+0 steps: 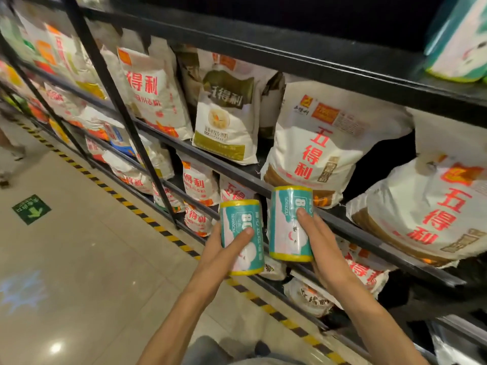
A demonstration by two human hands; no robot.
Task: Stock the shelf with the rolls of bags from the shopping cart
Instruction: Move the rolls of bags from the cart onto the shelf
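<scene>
Both hands up before the shelf (pixel 303 204): left hand (pixel 224 248) grasping one roll (pixel 241 235), right hand (pixel 320 248) another roll (pixel 290 222), fingers wrapped round each. Carrying step, probably; next, finding bare shelf space between flour sacks (pixel 324 143).

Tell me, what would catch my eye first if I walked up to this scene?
Two teal rolls with yellow ends, held upright side by side in the middle: the left roll in the left hand, the right roll in the right hand. Behind them, black shelves hold white sacks with big red characters.
</scene>
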